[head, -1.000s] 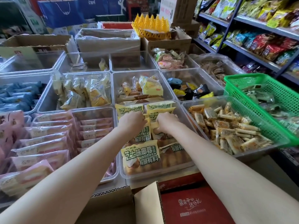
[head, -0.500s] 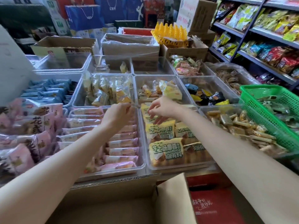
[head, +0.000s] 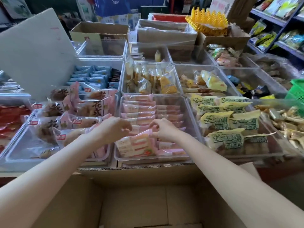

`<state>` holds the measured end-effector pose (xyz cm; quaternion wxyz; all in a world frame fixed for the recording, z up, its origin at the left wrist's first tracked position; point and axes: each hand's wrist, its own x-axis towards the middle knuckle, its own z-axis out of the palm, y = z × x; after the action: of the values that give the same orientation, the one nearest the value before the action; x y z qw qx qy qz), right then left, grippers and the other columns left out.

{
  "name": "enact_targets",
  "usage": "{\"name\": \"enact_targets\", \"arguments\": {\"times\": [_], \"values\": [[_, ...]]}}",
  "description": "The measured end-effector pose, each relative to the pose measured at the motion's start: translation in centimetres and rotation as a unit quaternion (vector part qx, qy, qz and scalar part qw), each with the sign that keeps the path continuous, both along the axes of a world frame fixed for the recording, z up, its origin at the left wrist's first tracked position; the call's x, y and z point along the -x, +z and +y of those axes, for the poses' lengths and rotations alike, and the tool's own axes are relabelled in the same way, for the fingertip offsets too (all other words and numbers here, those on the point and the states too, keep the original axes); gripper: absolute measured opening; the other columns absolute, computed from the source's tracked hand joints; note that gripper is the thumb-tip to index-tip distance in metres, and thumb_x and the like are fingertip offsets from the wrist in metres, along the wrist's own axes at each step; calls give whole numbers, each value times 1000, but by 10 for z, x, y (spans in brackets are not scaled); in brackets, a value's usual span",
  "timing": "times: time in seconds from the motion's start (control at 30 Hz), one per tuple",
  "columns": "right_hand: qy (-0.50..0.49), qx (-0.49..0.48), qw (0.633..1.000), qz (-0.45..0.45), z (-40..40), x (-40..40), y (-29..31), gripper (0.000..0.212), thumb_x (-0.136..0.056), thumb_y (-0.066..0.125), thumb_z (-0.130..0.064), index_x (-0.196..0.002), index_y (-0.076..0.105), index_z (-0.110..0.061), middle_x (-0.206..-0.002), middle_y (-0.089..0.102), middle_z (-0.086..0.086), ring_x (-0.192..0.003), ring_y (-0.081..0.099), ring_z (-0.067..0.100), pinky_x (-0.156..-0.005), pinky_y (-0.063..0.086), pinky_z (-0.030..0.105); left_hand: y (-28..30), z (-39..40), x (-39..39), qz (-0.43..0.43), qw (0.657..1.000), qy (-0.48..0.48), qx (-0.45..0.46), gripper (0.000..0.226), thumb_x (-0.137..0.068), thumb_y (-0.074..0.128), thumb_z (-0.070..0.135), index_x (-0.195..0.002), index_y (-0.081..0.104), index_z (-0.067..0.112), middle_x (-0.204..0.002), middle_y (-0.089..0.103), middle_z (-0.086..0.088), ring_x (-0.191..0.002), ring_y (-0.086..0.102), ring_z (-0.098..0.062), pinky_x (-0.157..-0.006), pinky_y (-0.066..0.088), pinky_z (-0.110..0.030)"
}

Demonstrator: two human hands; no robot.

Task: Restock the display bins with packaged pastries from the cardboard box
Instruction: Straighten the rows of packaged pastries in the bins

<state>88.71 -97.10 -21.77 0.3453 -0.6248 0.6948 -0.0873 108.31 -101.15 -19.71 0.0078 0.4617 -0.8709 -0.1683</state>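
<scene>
At the far left lie red packs (head: 11, 117), blurred, and beside them a clear bin (head: 19, 155) heaped with pink-and-brown bread packs (head: 69, 111). Behind that bin a white board (head: 34, 51) leans tilted, and just right of it sits a bin of blue packs (head: 88, 76). The left hand (head: 113, 127) hovers at the near left edge of the middle bin (head: 153, 159), fingers curled loosely toward the right; whether it touches anything I cannot tell, and it seems to hold nothing. Just below and between both hands a pink pastry pack (head: 139, 145) stands tilted at the front of the middle bin, its striped cake showing through the wrapper. More pink packs (head: 139, 109) fill that bin in two rows behind it. The right hand (head: 164, 129) has its fingertips bent down at the pack's upper right corner, seemingly pinching the wrapper edge, though motion blur makes the contact unsure. Further right, a bin holds yellow-green packs (head: 230, 122) in neat rows, and next to it are small golden snacks (head: 286, 122) and a green basket (head: 296, 92) at the frame edge. Along the bottom, the open cardboard box (head: 139, 195) sits under both forearms, touching the front of the bins; its visible inside shows only bare cardboard.
</scene>
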Motion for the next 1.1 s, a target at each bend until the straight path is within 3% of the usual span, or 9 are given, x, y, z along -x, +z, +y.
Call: {"name": "enact_targets", "arguments": {"times": [0.13,0.3,0.4,0.47,0.6,0.7,0.87,0.97,1.1], "values": [[-14,-20,999,-38,3,-16,11,37,-84,62,-45,-112,64,-20,-134,38,8,-121,46,26,-100,45,43,-18,0,-7,-9,995,-87,-45,25,-87,61,23,-112,65,24,-113,65,5,-97,58,-8,-88,43,-20],[47,22,993,108,17,-39,3,38,-87,64,-21,-123,54,-20,-130,41,7,-113,52,25,-88,48,32,-27,-4,-11,76,987,-140,-8,40,-87,62,16,-126,57,17,-132,53,-2,-122,48,-16,-103,31,-17],[54,44,981,179,23,-36,0,15,-86,63,-16,-92,52,-23,-116,56,4,-102,56,22,-71,43,28,-32,-14,-8,-6,985,-172,-1,60,-88,57,30,-143,34,18,-151,29,-1,-140,24,-17,-117,18,-33],[60,42,974,212,22,-35,2,14,-86,63,-16,-86,51,-22,-111,59,2,-94,57,21,-66,38,26,-36,-15,-5,-66,978,-196,-6,63,-90,53,37,-145,28,20,-153,25,0,-142,20,-15,-118,14,-34],[43,24,980,195,8,-33,11,10,-86,66,-20,-86,56,-22,-104,62,1,-82,57,18,-65,42,27,-31,-16,-11,-86,980,-182,-4,64,-88,49,52,-143,31,25,-150,32,3,-139,27,-15,-117,14,-36],[-1,7,990,141,0,-30,10,9,-87,66,-19,-92,58,-18,-106,62,5,-73,60,18,-63,46,28,-28,-18,-18,-111,979,-170,23,64,-86,53,52,-139,36,22,-133,54,0,-130,42,-16,-117,15,-35],[19,52,988,144,-1,-39,-7,29,-87,64,-22,-115,57,-16,-119,56,4,-106,55,21,-78,40,27,-21,-17,-13,-81,988,-123,-36,65,-80,67,40,-132,35,18,-130,53,-5,-116,50,-23,-96,41,-34],[37,83,977,194,-1,-36,-10,43,-83,67,-37,-119,52,-19,-127,41,4,-121,41,22,-99,39,38,-19,-21,-13,-30,992,-92,-84,46,-82,64,43,-115,43,19,-124,55,-5,-97,56,-22,-78,47,-32],[141,78,951,263,5,-31,-12,78,-79,68,-41,-142,27,-19,-144,29,3,-136,20,23,-112,24,43,-23,-16,-9,-71,992,-85,-64,53,-81,67,39,-120,43,13,-123,55,-4,-106,54,-22,-85,46,-33]]}}
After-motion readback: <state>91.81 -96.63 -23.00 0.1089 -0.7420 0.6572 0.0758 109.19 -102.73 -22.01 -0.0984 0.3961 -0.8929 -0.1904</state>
